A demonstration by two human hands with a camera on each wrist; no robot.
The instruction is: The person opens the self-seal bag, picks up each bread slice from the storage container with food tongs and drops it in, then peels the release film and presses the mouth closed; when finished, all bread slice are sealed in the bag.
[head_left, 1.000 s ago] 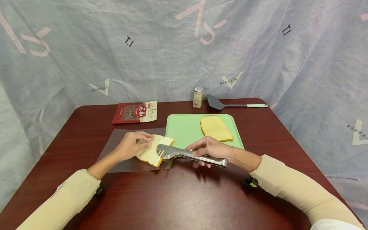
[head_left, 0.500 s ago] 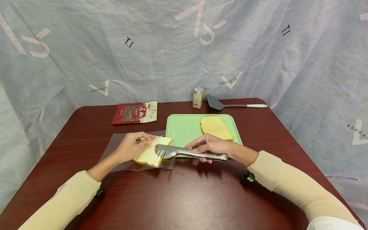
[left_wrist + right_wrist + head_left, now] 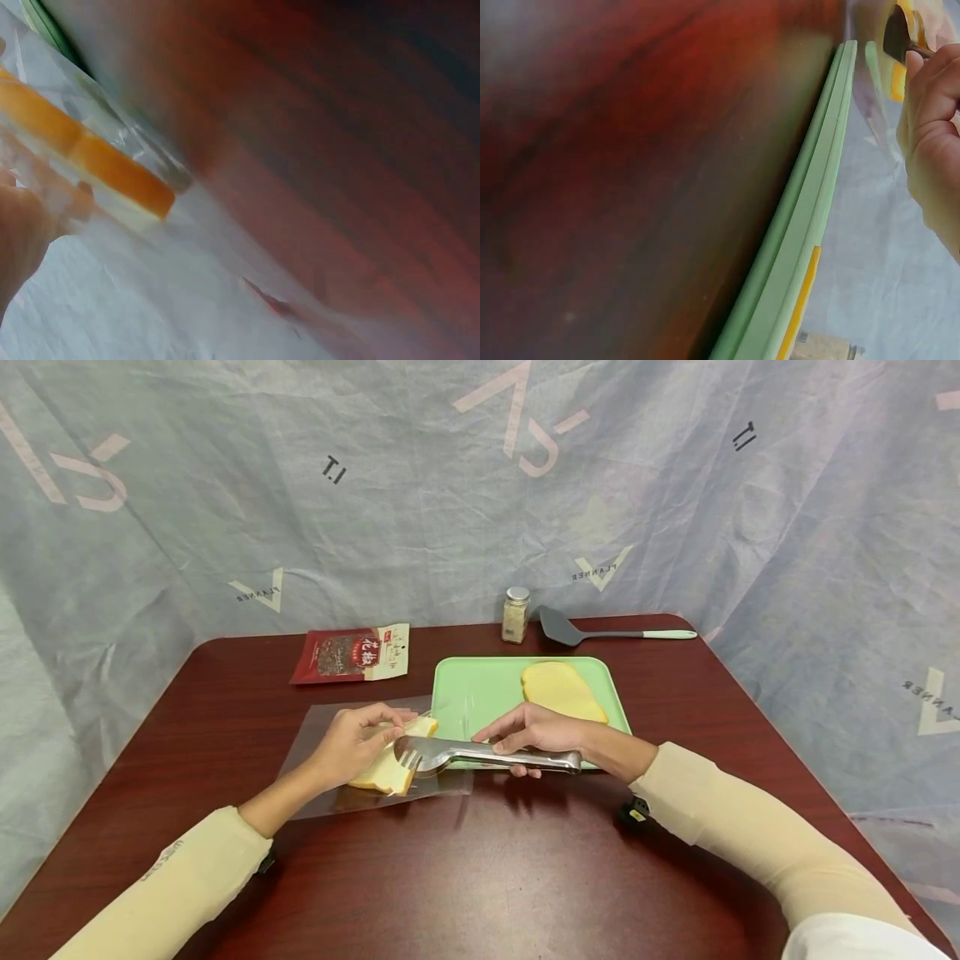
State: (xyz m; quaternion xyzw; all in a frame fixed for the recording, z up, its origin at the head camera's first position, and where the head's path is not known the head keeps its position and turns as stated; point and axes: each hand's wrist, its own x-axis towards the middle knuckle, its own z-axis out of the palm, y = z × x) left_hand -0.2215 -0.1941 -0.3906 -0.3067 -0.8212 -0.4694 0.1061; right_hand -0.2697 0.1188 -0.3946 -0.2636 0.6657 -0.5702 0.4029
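Observation:
My left hand (image 3: 356,747) pinches the edge of a clear plastic bag (image 3: 341,802) with thumb and fingers. A white bread slice (image 3: 384,768) with a yellow crust lies tilted at the bag; its crust (image 3: 90,150) shows behind the clear film in the left wrist view. My right hand (image 3: 536,732) grips metal tongs (image 3: 480,754) by their long handles. The fork-like tip of the tongs lies over the slice, close to the left fingers. The lower tong arm is mostly hidden. Part of the bag overlaps the near left corner of a green tray (image 3: 476,693).
A second bread slice (image 3: 562,689) lies on the tray's right side. Behind stand a spice jar (image 3: 515,617) and, beside it, a grey spatula (image 3: 562,628) with a pale handle. A red spice packet (image 3: 348,656) lies at the back left of the table (image 3: 495,877).
My right hand has moved left with the tongs and the slice. The bag's right part has shifted right over the tray corner, and more of the slice is covered by my left hand.

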